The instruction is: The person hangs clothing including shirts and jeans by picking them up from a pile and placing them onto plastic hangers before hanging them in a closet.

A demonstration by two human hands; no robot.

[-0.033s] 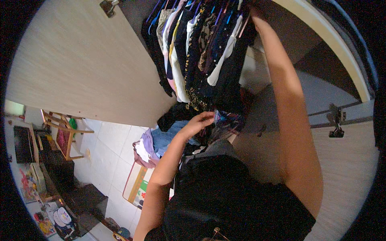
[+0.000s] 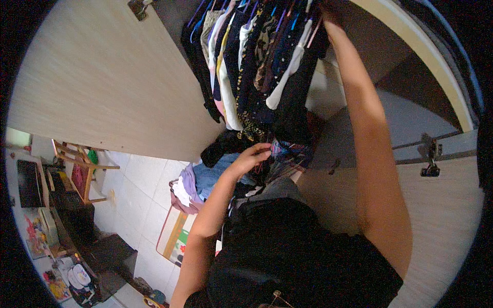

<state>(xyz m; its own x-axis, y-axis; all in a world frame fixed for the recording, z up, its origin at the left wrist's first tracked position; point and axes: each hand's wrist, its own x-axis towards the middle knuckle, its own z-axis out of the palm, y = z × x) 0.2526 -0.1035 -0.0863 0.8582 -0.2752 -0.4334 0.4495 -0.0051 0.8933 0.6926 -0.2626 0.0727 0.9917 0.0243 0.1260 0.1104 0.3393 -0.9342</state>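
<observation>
Toward the upper middle of the frame, a row of hanging clothes filled the open wardrobe, mostly dark garments on coloured hangers, with a few pale ones among them. The right hand was raised to the top of that row, near the hanger hooks; its fingers were lost among the dark cloth and the frame's edge, so whether it gripped anything could not be told. Lower, at centre, the left hand reached with fingers loosely curled onto a checked garment at the foot of the hanging row, touching it, though a firm hold could not be made out. Just left of that hand lay a heap of folded and loose clothes in blue, white and pink. The wardrobe door stood open across the upper left.

The step looked like sorting or pulling out a garment. The next move would likely call for a surer pinch on the checked cloth, and for the raised hand to part the hangers.
</observation>
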